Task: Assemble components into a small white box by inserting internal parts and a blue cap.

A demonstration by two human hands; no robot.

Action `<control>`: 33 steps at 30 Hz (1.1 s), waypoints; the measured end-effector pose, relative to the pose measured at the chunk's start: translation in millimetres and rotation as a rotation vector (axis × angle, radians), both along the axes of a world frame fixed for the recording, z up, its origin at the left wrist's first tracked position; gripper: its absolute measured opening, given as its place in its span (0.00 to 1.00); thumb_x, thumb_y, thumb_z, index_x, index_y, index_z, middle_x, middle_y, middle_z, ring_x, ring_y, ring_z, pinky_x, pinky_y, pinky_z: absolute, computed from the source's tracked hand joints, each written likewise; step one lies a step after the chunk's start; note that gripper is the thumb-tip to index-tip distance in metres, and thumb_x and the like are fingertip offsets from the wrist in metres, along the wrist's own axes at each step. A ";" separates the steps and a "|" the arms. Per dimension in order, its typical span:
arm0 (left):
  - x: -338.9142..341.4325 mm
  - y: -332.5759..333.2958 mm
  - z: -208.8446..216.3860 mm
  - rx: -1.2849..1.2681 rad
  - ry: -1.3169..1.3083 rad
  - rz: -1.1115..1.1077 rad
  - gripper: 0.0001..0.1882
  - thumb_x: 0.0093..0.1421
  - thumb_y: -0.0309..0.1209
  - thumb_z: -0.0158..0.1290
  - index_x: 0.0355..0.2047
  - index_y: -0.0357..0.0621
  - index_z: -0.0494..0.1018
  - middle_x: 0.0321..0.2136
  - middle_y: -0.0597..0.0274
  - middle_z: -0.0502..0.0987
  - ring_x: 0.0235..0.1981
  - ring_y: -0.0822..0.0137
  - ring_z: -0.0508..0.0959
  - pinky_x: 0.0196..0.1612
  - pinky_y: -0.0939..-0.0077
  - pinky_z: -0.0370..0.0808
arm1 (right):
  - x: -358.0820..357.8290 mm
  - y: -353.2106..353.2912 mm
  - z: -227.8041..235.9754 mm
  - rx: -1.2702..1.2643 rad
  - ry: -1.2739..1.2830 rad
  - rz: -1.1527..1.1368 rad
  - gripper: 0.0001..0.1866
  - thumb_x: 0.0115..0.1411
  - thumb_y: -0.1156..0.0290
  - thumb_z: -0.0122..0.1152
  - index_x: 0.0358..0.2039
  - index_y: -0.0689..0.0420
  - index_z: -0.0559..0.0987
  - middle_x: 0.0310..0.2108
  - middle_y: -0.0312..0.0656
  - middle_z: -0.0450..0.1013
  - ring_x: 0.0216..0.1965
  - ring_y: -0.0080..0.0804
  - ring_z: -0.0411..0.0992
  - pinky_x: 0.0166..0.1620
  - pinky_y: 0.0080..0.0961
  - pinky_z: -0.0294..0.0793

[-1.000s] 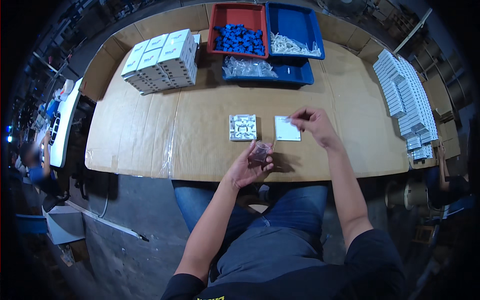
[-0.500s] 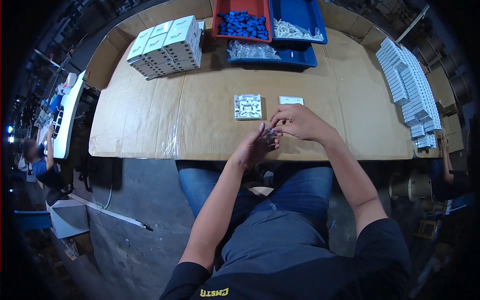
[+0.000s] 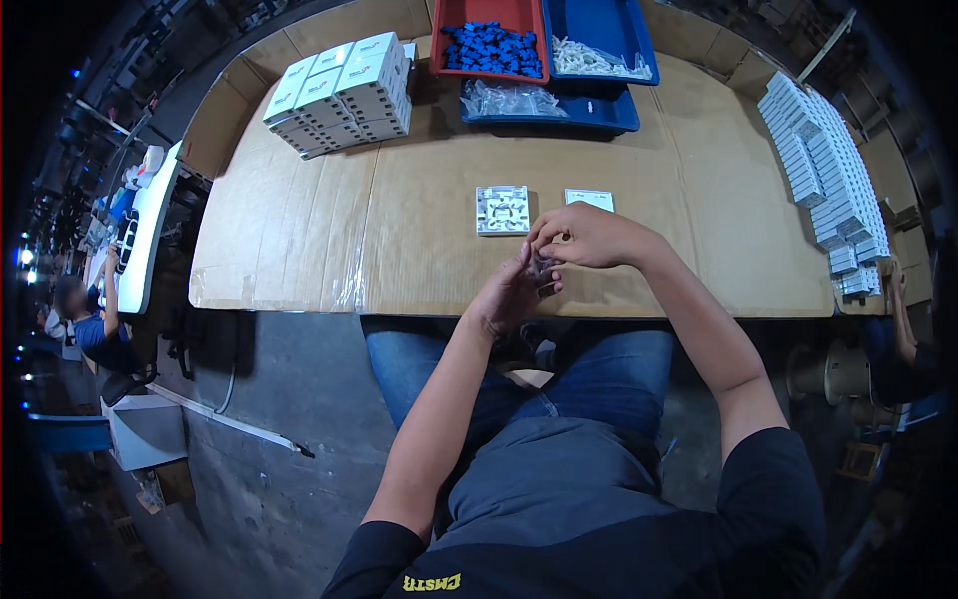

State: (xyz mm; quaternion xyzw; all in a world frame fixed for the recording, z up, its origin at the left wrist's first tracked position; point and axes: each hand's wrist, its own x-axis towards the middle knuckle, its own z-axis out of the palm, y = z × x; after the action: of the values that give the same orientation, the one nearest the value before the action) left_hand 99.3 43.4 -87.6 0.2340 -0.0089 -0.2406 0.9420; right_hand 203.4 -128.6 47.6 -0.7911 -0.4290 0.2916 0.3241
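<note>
Left hand (image 3: 511,292) is holding a small clear bag (image 3: 543,269) over the worktop's (image 3: 419,220) front edge, grip curling around it. Right hand (image 3: 591,238) is working at the bag's top, fingertips bunching; can't tell how tight or on what. White box (image 3: 502,211) is sitting just beyond; white plate (image 3: 590,199) is lying right of it, partly hidden.
</note>
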 end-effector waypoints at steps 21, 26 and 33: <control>0.8 -0.7 -8.2 0.039 0.076 -0.019 0.24 0.73 0.54 0.48 0.56 0.49 0.73 0.45 0.58 0.80 0.50 0.58 0.79 0.59 0.61 0.75 | 1.3 -3.8 -29.4 -0.027 0.256 -0.063 0.24 0.77 0.53 0.50 0.48 0.64 0.82 0.43 0.39 0.78 0.34 0.25 0.76 0.41 0.26 0.76; -1.5 -0.1 -9.0 0.089 0.057 -0.003 0.25 0.74 0.54 0.46 0.57 0.50 0.72 0.46 0.57 0.80 0.49 0.60 0.79 0.59 0.60 0.75 | 1.4 -1.2 -25.8 -0.046 0.415 -0.048 0.22 0.77 0.56 0.51 0.46 0.64 0.83 0.45 0.39 0.79 0.37 0.25 0.76 0.43 0.27 0.76; 2.8 -3.6 9.6 -0.047 0.127 0.000 0.32 0.77 0.53 0.40 0.63 0.37 0.67 0.45 0.59 0.78 0.44 0.62 0.77 0.53 0.62 0.75 | 72.1 -31.3 -42.1 0.329 0.180 -0.291 0.13 0.71 0.68 0.60 0.46 0.64 0.84 0.39 0.38 0.82 0.38 0.22 0.77 0.45 0.24 0.77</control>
State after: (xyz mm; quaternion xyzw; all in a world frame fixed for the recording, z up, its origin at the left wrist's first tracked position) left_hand 102.1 39.8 -78.1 0.1962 0.0454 -0.2548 0.9458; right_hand 275.4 -159.9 5.5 -0.7520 -0.3214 0.2376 0.5242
